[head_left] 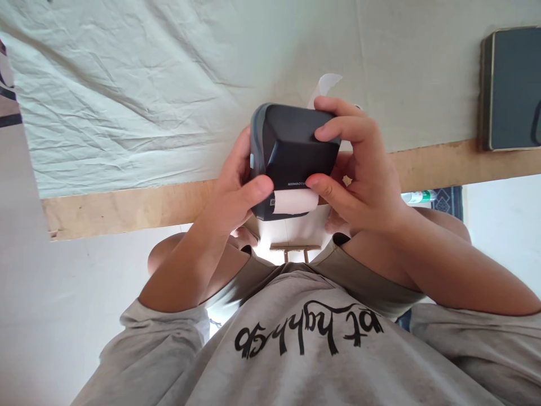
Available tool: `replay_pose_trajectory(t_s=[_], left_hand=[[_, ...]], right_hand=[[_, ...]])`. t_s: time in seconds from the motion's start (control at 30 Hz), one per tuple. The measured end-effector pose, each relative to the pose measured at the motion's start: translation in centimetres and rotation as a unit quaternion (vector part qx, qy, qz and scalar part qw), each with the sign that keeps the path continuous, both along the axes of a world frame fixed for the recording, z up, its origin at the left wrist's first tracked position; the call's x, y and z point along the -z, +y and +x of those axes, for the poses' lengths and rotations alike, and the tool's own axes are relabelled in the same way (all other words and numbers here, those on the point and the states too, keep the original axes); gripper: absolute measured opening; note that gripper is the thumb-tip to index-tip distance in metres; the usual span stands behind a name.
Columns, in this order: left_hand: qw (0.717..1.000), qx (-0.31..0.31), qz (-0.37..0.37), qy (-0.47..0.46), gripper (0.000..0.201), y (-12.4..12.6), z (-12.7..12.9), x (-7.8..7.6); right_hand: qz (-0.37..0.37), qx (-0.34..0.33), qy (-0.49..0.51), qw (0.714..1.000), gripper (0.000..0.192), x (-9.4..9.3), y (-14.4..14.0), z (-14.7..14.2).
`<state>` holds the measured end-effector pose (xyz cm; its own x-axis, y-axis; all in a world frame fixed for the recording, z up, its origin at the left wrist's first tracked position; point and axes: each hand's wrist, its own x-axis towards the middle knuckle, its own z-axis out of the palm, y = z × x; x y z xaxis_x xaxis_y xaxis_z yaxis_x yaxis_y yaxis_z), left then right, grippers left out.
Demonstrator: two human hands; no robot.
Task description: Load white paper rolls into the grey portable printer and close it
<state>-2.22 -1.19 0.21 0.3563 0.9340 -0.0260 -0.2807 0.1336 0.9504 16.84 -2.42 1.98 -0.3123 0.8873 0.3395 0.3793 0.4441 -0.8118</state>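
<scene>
I hold a small black label printer [291, 152] with both hands, just above the table's front edge. My left hand [234, 194] grips its left side, thumb lying on the lid beside a white paper roll [295, 201] that shows at the near end. My right hand [359, 169] clasps the right side, with fingers over the top and thumb next to the roll. A strip of white paper [326, 85] sticks out behind the printer.
The table is covered by a wrinkled white cloth [147, 84], and its wooden edge [127, 206] runs across the view. A dark flat device [511, 87] lies at the far right. A bottle [418, 197] shows below the table edge. My grey printed shirt fills the bottom.
</scene>
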Motion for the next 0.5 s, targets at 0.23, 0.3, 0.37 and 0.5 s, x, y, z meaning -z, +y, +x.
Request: replay_pose_trajectory(t_s=[0.23, 0.3, 0.37, 0.5], left_hand=[[0.995, -0.030, -0.091, 0.013, 0.056, 0.0, 0.3, 0.0], [0.994, -0.031, -0.104, 0.027, 0.056, 0.0, 0.2, -0.3], [0.994, -0.036, -0.102, 0.031, 0.053, 0.1, 0.2, -0.7], [0.995, -0.036, -0.090, 0.021, 0.050, 0.2, 0.1, -0.9]], right_hand=[[0.000, 0.012, -0.020, 1.000, 0.035, 0.2, 0.0, 0.0], [0.015, 0.010, -0.033, 0.999, 0.038, 0.2, 0.1, 0.0], [0.024, 0.000, -0.044, 0.999, 0.043, 0.3, 0.2, 0.0], [0.052, -0.025, -0.072, 0.996, 0.054, 0.6, 0.4, -0.2]])
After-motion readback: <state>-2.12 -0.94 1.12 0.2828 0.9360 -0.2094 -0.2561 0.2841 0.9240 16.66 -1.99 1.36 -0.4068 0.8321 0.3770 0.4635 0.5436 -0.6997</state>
